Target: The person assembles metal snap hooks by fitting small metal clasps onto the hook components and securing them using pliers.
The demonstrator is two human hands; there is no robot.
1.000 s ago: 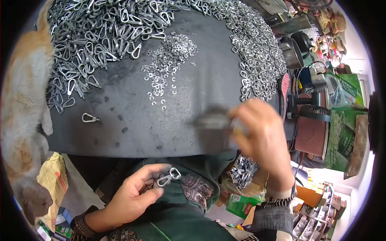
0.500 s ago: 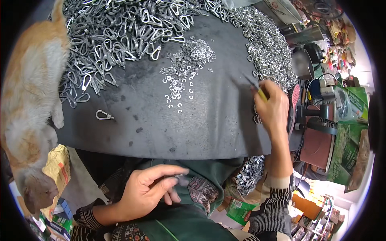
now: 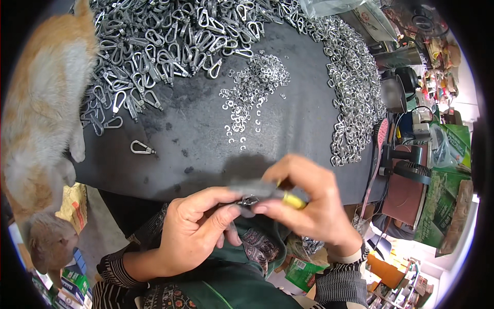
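Observation:
Over the table's near edge my two hands meet. My left hand point(image 3: 193, 232) pinches a small dark metal piece point(image 3: 250, 200) between thumb and fingers; its kind is partly hidden and smeared by motion. My right hand point(image 3: 314, 206) is closed around a yellow-handled tool point(image 3: 293, 200), whose grey front end is blurred against the piece. Beyond them on the table lie loose C-shaped clips point(image 3: 239, 116) in a heap. A single silver snap hook point(image 3: 142, 148) rests apart at the left.
A large pile of snap hooks point(image 3: 170, 46) covers the far left of the dark table point(image 3: 303, 118). Linked-looking metal rings point(image 3: 355, 87) are heaped at the right. An orange and white cat point(image 3: 46, 103) lies along the left edge. A pink brush point(image 3: 381, 131) and small fan point(image 3: 411, 172) stand right.
My right hand has come from beside the ring heap down and left to my left hand, bringing the yellow-handled tool to the metal piece. The view has shifted slightly.

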